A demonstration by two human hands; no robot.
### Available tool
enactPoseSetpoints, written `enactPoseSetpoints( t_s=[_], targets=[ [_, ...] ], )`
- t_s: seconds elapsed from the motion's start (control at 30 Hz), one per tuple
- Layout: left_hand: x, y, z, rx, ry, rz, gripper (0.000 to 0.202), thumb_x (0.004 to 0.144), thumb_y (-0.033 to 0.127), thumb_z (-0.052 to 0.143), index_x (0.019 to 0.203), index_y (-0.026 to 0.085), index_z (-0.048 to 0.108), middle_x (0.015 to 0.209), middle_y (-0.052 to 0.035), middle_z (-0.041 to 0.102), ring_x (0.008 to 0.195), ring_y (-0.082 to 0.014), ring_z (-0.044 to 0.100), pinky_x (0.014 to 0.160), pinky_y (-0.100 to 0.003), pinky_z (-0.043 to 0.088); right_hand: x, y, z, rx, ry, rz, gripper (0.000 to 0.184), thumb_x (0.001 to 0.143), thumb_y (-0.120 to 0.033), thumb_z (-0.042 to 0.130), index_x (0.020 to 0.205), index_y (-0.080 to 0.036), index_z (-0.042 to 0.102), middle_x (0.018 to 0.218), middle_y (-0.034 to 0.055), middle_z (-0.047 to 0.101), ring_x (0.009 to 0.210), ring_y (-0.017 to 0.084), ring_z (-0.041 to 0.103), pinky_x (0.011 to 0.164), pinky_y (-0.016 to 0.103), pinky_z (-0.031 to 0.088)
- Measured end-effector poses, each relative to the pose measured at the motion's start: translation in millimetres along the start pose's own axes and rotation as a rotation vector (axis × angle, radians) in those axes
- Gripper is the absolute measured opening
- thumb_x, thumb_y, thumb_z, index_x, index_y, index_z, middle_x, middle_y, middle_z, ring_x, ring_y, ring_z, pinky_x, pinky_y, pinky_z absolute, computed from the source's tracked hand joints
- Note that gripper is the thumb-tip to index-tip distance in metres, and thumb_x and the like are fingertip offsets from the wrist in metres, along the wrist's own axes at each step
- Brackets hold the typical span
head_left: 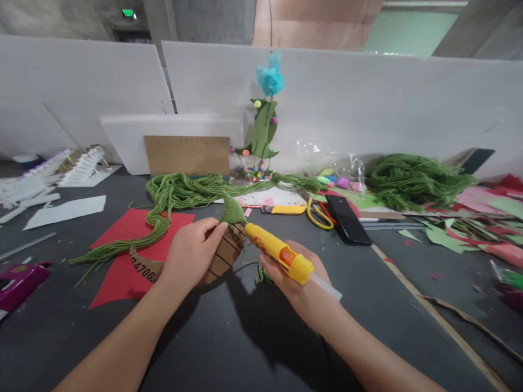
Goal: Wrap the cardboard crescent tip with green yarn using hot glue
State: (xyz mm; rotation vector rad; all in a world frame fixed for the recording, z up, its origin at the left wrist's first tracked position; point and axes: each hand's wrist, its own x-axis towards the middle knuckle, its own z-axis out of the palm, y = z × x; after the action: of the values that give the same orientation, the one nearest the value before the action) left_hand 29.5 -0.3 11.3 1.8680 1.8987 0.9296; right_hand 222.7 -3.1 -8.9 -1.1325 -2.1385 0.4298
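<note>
My left hand is closed on a brown cardboard leaf shape, its thumb and fingers pinching the upper edge. Green yarn covers the pointed tip of that shape; printed dark lines show on the bare cardboard. In my right hand is a yellow hot glue gun, with a pale glue stick poking out of its back. The gun's nozzle is close to the border of yarn and cardboard; whether it touches I cannot tell. A small loop of green yarn lies beneath the gun.
Red paper and a green yarn bundle lie left. Further back are a yellow cutter, yellow-handled scissors, a black phone and a leafy decoration with a blue flower. More yarn sits right; a purple tool is far left.
</note>
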Motion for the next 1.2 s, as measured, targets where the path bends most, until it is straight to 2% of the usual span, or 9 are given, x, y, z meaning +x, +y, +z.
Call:
enactPoseSetpoints(
  t_s=[0.2, 0.3, 0.4, 0.53, 0.77, 0.9, 0.97, 1.1, 1.2],
  targets=[
    [5.3, -7.6, 0.0, 0.107, 0.053, 0.000, 0.034, 0.086, 0.040, 0.039, 0.058, 0.021, 0.042, 0.053, 0.0039, 0.040, 0.055, -0.0138, 0.043, 0.053, -0.025, 0.024, 4.4, -4.0, -2.8, -0.244, -0.014, -0.155, 0.022, 0.080, -0.029, 0.048, 0.061, -0.021, 0.040, 0.058, 0.0008, 0.047, 0.057, 0.015, 0.041, 0.062, 0.030, 0.035],
    [9.7, -14.1, -4.4, 0.133, 0.123, -0.013, 0.033, 0.085, 0.039, 0.039, 0.058, 0.020, 0.043, 0.054, 0.0031, 0.042, 0.056, -0.0136, 0.043, 0.054, -0.024, 0.024, 3.1, -5.1, 2.4, -0.226, -0.181, -0.304, 0.013, 0.075, -0.026, 0.053, 0.066, -0.019, 0.047, 0.066, 0.0045, 0.053, 0.065, 0.018, 0.045, 0.064, 0.030, 0.038],
    [11.5, -18.1, -7.5, 0.159, 0.197, -0.008, 0.032, 0.085, 0.039, 0.040, 0.059, 0.020, 0.044, 0.053, 0.0029, 0.043, 0.054, -0.0131, 0.040, 0.053, -0.024, 0.024, -0.5, -7.9, 10.4, -0.269, -0.361, -0.396, 0.015, 0.078, -0.029, 0.050, 0.068, -0.018, 0.051, 0.069, 0.0046, 0.055, 0.069, 0.018, 0.046, 0.084, 0.037, 0.038],
    [8.8, -14.1, -5.2, 0.138, 0.198, 0.002, 0.032, 0.086, 0.038, 0.041, 0.060, 0.020, 0.045, 0.052, 0.0038, 0.042, 0.053, -0.0120, 0.039, 0.053, -0.024, 0.024, -6.0, -7.6, 18.8, -0.333, -0.436, -0.355, 0.023, 0.078, -0.039, 0.051, 0.078, -0.017, 0.056, 0.080, 0.0058, 0.057, 0.080, 0.021, 0.049, 0.103, 0.046, 0.024],
    [0.7, -1.6, -7.2, 0.067, 0.153, 0.026, 0.034, 0.086, 0.039, 0.041, 0.058, 0.020, 0.040, 0.052, 0.0050, 0.038, 0.054, -0.0110, 0.040, 0.053, -0.023, 0.026, -6.1, -4.8, 10.0, -0.181, -0.476, -0.304, 0.036, 0.064, -0.042, 0.070, 0.089, -0.018, 0.058, 0.092, 0.0045, 0.056, 0.094, 0.023, 0.050, 0.109, 0.049, 0.014],
    [-3.6, 5.5, -10.0, 0.016, 0.100, 0.016, 0.035, 0.086, 0.040, 0.043, 0.057, 0.019, 0.040, 0.052, 0.0054, 0.036, 0.054, -0.0107, 0.039, 0.052, -0.022, 0.026, 0.6, -8.8, 1.7, 0.088, -0.167, -0.059, 0.017, 0.077, -0.026, 0.058, 0.092, -0.019, 0.053, 0.095, 0.0054, 0.055, 0.095, 0.020, 0.051, 0.094, 0.041, 0.037],
    [-6.9, 9.7, -7.9, -0.024, 0.038, 0.035, 0.035, 0.086, 0.041, 0.042, 0.059, 0.019, 0.044, 0.054, 0.0052, 0.040, 0.055, -0.0108, 0.041, 0.052, -0.022, 0.028, 3.4, -9.6, 0.5, 0.316, -0.015, 0.088, 0.026, 0.078, -0.020, 0.055, 0.103, -0.020, 0.046, 0.104, 0.0065, 0.054, 0.101, 0.019, 0.051, 0.091, 0.037, 0.040],
    [-14.0, 15.0, 0.4, -0.023, -0.067, 0.056, 0.035, 0.087, 0.041, 0.039, 0.061, 0.019, 0.045, 0.055, 0.0053, 0.043, 0.055, -0.0108, 0.042, 0.052, -0.023, 0.027, 5.8, -6.0, 5.6, 0.688, -0.095, 0.262, 0.047, 0.073, -0.021, 0.060, 0.114, -0.023, 0.036, 0.100, 0.0030, 0.055, 0.085, 0.014, 0.056, 0.079, 0.031, 0.046],
    [-16.6, 15.3, 5.3, 0.020, -0.090, 0.074, 0.036, 0.087, 0.042, 0.038, 0.059, 0.019, 0.039, 0.053, 0.0058, 0.039, 0.053, -0.0104, 0.039, 0.052, -0.023, 0.025, 6.2, -1.8, 7.8, 0.633, -0.082, 0.383, 0.036, 0.074, -0.025, 0.059, 0.104, -0.022, 0.040, 0.071, -0.0057, 0.048, 0.059, 0.011, 0.047, 0.056, 0.024, 0.041]
  ],
)
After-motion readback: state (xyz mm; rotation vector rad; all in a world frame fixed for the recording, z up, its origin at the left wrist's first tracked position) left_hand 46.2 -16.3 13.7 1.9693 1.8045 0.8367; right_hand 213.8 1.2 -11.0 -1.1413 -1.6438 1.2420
